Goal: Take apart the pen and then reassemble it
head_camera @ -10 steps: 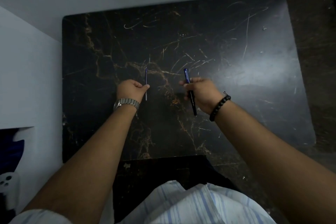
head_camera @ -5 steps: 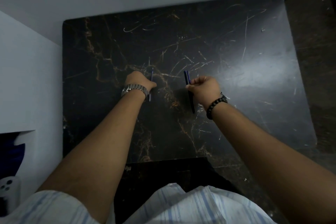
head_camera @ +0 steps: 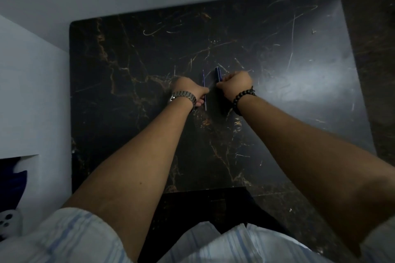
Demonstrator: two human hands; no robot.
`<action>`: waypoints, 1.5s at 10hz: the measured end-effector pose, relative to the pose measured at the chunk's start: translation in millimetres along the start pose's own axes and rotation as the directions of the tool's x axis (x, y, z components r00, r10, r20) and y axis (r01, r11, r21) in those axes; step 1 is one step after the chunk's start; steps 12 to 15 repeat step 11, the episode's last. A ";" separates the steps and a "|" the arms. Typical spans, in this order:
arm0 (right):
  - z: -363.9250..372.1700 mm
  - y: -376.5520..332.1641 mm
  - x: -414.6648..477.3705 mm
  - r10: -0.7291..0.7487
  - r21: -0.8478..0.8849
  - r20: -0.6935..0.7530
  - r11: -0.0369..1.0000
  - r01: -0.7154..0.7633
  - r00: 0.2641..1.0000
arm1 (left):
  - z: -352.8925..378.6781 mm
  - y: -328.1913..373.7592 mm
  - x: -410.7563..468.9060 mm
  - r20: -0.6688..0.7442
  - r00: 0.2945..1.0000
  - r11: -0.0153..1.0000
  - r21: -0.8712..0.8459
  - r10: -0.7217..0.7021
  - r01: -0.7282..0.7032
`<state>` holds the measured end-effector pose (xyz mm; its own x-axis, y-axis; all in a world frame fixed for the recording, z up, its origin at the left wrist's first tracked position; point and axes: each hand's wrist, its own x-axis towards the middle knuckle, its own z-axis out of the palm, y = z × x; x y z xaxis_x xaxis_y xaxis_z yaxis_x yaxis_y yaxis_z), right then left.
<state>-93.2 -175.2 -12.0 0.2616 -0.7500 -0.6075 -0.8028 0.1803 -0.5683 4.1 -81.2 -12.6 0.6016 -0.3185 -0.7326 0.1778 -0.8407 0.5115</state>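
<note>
The pen is in two pieces over the middle of the black marble table (head_camera: 277, 113). My left hand (head_camera: 188, 89), with a metal watch at the wrist, pinches the thin blue refill (head_camera: 204, 92), which points away from me. My right hand (head_camera: 235, 85), with a black bead bracelet, grips the dark blue barrel (head_camera: 218, 74), whose far end sticks out above the fist. Its near end is hidden in shadow under the wrist. The two pieces run side by side, a small gap apart.
White walls border the table at the back and on the left. A dark floor runs along the right side (head_camera: 374, 70). A white object with dark dots (head_camera: 8, 224) lies at the lower left. My striped shirt fills the bottom edge.
Both hands have drawn together toward the table's middle. The refill and barrel now lie close and parallel, where they were well apart a second ago.
</note>
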 end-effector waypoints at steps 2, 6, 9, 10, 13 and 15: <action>4.8 8.6 7.9 -0.087 -0.055 -0.049 0.995 0.085 0.995 | 4.3 -8.4 2.9 0.031 0.999 0.998 -0.047 -0.038 0.039; 11.0 12.0 12.5 -0.137 -0.175 -0.050 0.977 0.126 0.989 | 6.0 -9.5 4.8 0.044 0.998 0.995 -0.090 -0.046 0.050; 13.6 19.8 6.1 -0.166 -0.073 -0.074 0.984 0.161 0.983 | 4.2 -11.3 -2.8 0.019 0.999 0.985 -0.169 -0.034 0.036; 11.2 21.7 1.9 -0.150 -0.036 -0.078 0.988 0.147 0.986 | 6.3 -15.9 -5.3 -0.012 1.000 0.988 -0.155 0.013 -0.014; 8.2 23.0 -4.8 -0.154 -0.008 -0.115 0.988 0.154 0.981 | 5.3 -25.2 -6.0 -0.121 0.986 0.991 -0.046 0.118 -0.125; 8.2 23.0 -4.8 -0.154 -0.008 -0.115 0.988 0.154 0.981 | 5.3 -25.2 -6.0 -0.121 0.986 0.991 -0.046 0.118 -0.125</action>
